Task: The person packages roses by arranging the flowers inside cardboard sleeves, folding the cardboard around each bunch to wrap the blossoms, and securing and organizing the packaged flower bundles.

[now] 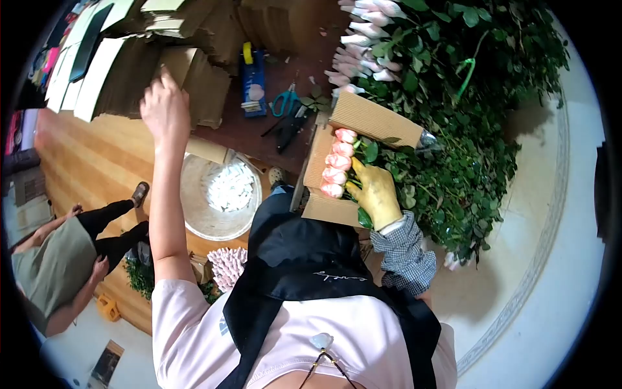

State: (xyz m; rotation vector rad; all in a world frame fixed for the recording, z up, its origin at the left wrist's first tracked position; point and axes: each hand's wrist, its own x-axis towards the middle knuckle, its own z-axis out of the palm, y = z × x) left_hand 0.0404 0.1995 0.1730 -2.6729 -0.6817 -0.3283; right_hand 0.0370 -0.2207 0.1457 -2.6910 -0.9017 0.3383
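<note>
My left hand [165,107], bare, is over the brown cardboard sheets [201,87] at the upper left. Its index finger is stretched out and the others are partly bent; nothing shows in it. In a yellow glove, my right hand [377,196] rests beside a row of pink roses [338,162], two fingers apart at the stems just under the blooms. The roses lie on an opened piece of corrugated cardboard [376,120], with green leaves around the stems.
A round tub [189,194] holds small white pieces. Blue scissors [285,102], black cutters [290,129] and a blue tape dispenser [254,84] lie on the dark table [275,68]. Leafy stems [447,162] pile up at right. Another person [61,259] is at far left.
</note>
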